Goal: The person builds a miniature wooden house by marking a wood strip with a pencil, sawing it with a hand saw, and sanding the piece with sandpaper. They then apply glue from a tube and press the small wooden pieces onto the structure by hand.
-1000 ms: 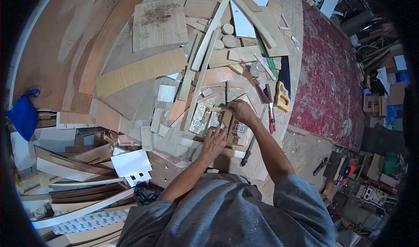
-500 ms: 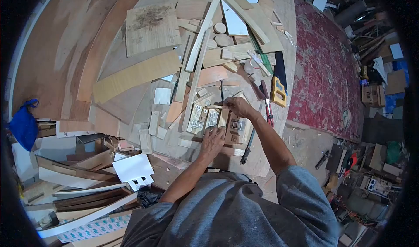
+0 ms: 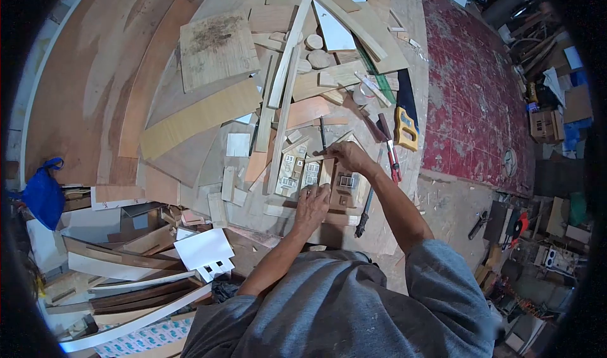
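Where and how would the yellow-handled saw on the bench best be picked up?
Probably by the saw's yellow handle, with the right hand coming from the person's side: the looped handle points that way, while the dark blade extends away along the bench's right edge.

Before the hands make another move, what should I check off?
1. Left hand on the model with small windows: ok, at its near side.
2. Right hand at the work: ok, fingertips at the model's far side.
3. Piece under the right fingertips properly seated: cannot tell, too small.
4. Saw away from both hands: ok, off to the right.
5. Bench free of clutter: not ok, loose wood pieces lie beyond the model.
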Demonstrator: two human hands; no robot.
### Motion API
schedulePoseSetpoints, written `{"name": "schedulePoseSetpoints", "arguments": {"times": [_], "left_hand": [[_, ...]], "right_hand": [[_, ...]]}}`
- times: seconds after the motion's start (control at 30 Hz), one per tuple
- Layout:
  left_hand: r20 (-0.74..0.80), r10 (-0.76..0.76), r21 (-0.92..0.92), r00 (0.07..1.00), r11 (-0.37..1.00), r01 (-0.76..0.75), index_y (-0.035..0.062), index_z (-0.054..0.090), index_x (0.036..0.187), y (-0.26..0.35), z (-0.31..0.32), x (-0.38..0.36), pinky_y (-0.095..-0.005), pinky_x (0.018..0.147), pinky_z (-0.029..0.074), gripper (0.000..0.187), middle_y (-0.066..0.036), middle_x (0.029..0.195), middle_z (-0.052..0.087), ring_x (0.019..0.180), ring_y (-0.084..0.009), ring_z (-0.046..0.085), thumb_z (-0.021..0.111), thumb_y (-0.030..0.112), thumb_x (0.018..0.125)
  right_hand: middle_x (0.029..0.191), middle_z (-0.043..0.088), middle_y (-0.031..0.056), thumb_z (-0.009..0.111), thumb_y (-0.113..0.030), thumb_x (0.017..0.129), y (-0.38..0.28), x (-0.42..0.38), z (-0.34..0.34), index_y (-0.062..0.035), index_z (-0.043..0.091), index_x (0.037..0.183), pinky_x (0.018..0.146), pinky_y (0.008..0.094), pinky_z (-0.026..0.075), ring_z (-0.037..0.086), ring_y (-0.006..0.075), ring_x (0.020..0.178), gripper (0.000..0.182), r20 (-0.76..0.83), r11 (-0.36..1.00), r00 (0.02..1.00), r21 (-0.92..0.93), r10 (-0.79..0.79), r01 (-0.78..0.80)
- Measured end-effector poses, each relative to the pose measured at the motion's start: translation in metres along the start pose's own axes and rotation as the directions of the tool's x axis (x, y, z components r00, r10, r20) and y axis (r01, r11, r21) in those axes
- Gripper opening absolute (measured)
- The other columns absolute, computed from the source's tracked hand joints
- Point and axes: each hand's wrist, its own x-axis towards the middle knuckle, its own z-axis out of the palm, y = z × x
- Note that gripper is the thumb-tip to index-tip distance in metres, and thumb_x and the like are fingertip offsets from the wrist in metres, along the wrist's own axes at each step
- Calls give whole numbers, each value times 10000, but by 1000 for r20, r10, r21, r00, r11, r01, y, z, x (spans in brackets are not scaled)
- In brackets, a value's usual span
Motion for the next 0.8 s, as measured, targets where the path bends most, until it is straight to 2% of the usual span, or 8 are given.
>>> {"name": "schedulePoseSetpoints", "arguments": {"times": [0.2, 0.27, 0.33, 0.43, 0.63, 0.7, 0.73, 0.8], "left_hand": [[5, 8, 27, 1000, 1000, -8, 23, 630, 1112, -1, 6, -1, -380, 909, 435, 312, -57, 1213, 518, 1082, -235, 516, 572, 130, 825], [13, 12, 32, 1000, 999, -12, 22, 630, 1114, 0, 5, -1, -380, 906, 436, 314, -55, 1209, 519, 1078, -236, 517, 572, 128, 825], [19, 19, 37, 1000, 999, -20, 21, 630, 1116, 0, 2, 0, -380, 903, 437, 315, -54, 1204, 520, 1074, -236, 519, 572, 126, 824], [10, 9, 28, 1000, 1000, -9, 30, 675, 1003, 2, 2, 1, -403, 894, 442, 211, -56, 1173, 535, 1107, -240, 540, 577, 102, 830], [30, 15, 7, 999, 1000, -16, 9, 641, 1128, 1, 1, 1, -397, 915, 438, 327, -88, 1256, 521, 1122, -258, 513, 611, 127, 824], [-10, -147, -260, 989, 955, 139, 6, 652, 1046, 8, -1, 4, -459, 941, 435, 262, -143, 1186, 528, 1120, -301, 533, 618, 204, 878], [-13, -149, -261, 989, 955, 140, 6, 652, 1046, 9, 3, 6, -459, 941, 435, 262, -143, 1186, 528, 1120, -301, 533, 618, 204, 878], [142, -268, -356, 953, 885, 301, -1, 632, 1078, 10, 16, 12, -480, 955, 440, 286, -210, 1192, 515, 1115, -342, 540, 628, 214, 889]], "right_hand": [[919, 719, 146, 599, 40, 723, -4, -11, -24, -41, 682, 1017, 793, 408, 539, 694, 333, 885, 316, -27, 996, 997, -48, -74, 72], [912, 722, 145, 604, 39, 707, 7, -10, -25, -39, 685, 1043, 797, 398, 544, 700, 322, 878, 354, 12, 968, 983, -172, -183, 183], [918, 719, 149, 607, 37, 705, 8, -10, -24, -40, 687, 1047, 793, 400, 543, 696, 327, 878, 360, 19, 974, 984, -140, -179, 180], [940, 709, 156, 611, 33, 708, 7, -6, -21, -40, 689, 1049, 803, 408, 538, 680, 339, 905, 357, 30, 984, 987, -83, -158, 160], [999, 683, 167, 631, -7, 743, 0, -3, -19, -30, 687, 1042, 871, 427, 510, 633, 361, 989, 306, -26, 966, 974, -134, -225, 220], [1004, 679, 170, 641, -21, 749, -5, -7, -26, -26, 684, 1044, 887, 427, 505, 627, 363, 997, 299, -48, 966, 972, -127, -232, 224], [1005, 677, 169, 649, -22, 746, -8, -11, -29, -25, 683, 1041, 880, 426, 508, 628, 365, 987, 297, -118, 970, 970, -141, -213, 196], [1006, 674, 168, 657, -23, 743, -17, -18, -33, -23, 681, 1037, 874, 424, 511, 629, 366, 977, 295, -186, 973, 962, -158, -199, 171]]}}
